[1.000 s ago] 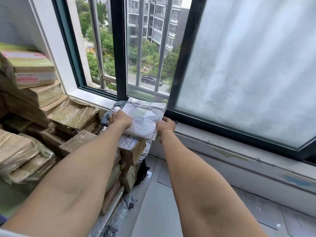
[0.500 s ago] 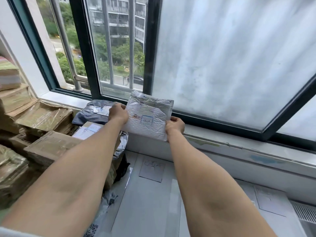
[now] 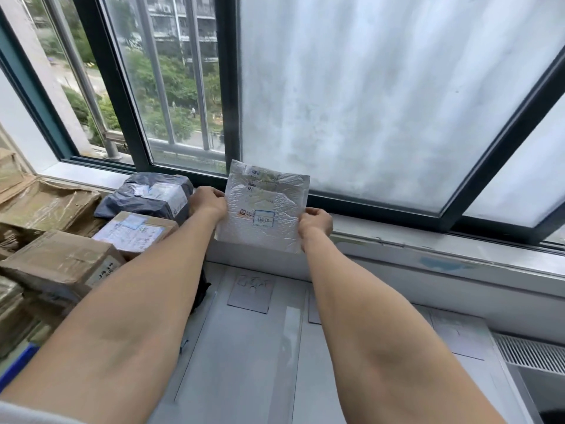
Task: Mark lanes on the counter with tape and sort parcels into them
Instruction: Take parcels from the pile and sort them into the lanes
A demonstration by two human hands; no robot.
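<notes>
A white bubble-mailer parcel (image 3: 264, 206) with a printed label is held upright above the back of the counter, in front of the window frame. My left hand (image 3: 208, 201) grips its left edge and my right hand (image 3: 315, 223) grips its right edge. Below it the grey counter (image 3: 241, 362) carries a pale tape strip (image 3: 289, 347) running front to back, with paper lane labels (image 3: 251, 293) on either side, one partly hidden by my right arm.
A heap of brown cardboard parcels (image 3: 58, 261) and a dark grey bagged parcel (image 3: 149, 195) fills the left. A labelled box (image 3: 134, 231) sits beside my left forearm. A vent grille (image 3: 532, 353) lies at the right, the window sill (image 3: 428, 243) behind.
Both hands have carried the white mailer rightward off the parcel heap to above the marked counter, and the view has swung right with them.
</notes>
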